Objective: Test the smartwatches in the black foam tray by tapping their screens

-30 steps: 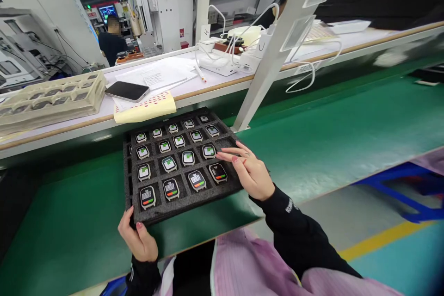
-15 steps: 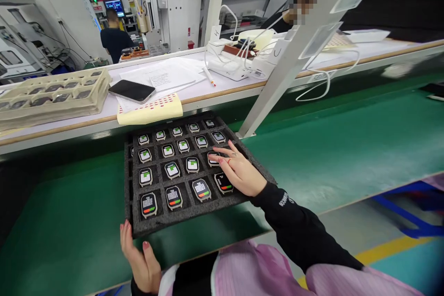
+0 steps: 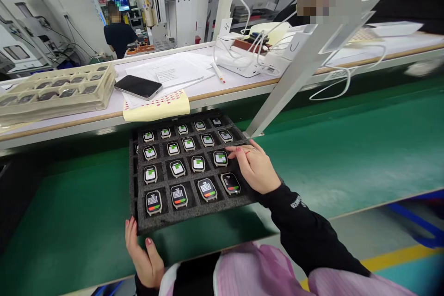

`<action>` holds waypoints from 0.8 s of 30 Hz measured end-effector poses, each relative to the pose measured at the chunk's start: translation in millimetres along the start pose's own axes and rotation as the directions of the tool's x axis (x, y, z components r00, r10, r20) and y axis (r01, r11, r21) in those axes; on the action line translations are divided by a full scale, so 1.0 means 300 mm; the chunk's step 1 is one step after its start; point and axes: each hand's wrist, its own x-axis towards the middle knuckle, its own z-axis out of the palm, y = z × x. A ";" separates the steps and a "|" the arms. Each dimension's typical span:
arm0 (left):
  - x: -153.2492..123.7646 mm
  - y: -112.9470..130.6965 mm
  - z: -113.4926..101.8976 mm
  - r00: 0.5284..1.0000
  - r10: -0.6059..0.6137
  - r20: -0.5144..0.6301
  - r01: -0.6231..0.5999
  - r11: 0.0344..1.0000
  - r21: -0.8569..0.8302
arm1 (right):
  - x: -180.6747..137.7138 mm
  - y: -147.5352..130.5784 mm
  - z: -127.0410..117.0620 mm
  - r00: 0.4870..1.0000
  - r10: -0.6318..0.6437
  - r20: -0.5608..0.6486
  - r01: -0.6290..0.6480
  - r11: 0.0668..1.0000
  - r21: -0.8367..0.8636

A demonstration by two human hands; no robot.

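A dark grey foam tray (image 3: 194, 215) holds rows of smartwatch bodies without straps, screens lit. Most screens show green and white blocks. In the nearest row, the watches, such as this smartwatch (image 3: 153, 202), show a pattern with a red and green strip. At the tray's near left corner is my left hand (image 3: 144, 254), its fingers upright along the edge and its thumb apart. My right hand (image 3: 258, 166) hovers at the tray's right side with fingers stretched out, holding nothing I can see. Its fingertips are just beside a lit smartwatch (image 3: 220, 158) in the second row from me.
The tray rests over a green bench (image 3: 347, 148). Behind it, a raised shelf bears a phone (image 3: 138, 87), papers, a beige tray (image 3: 104, 97) of dark parts, and a white device (image 3: 239, 64) with cables. A slanted metal post (image 3: 287, 83) stands right of centre. Two people are beyond.
My right hand has drawn back to the right, uncovering the watch it had been over. My left hand stays by the tray corner. The whole view has shifted slightly.
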 end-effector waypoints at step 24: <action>0.015 0.006 0.004 0.998 0.064 -0.020 -0.062 0.995 0.072 | -0.019 -0.006 0.021 1.000 0.016 0.000 -0.016 1.000 0.023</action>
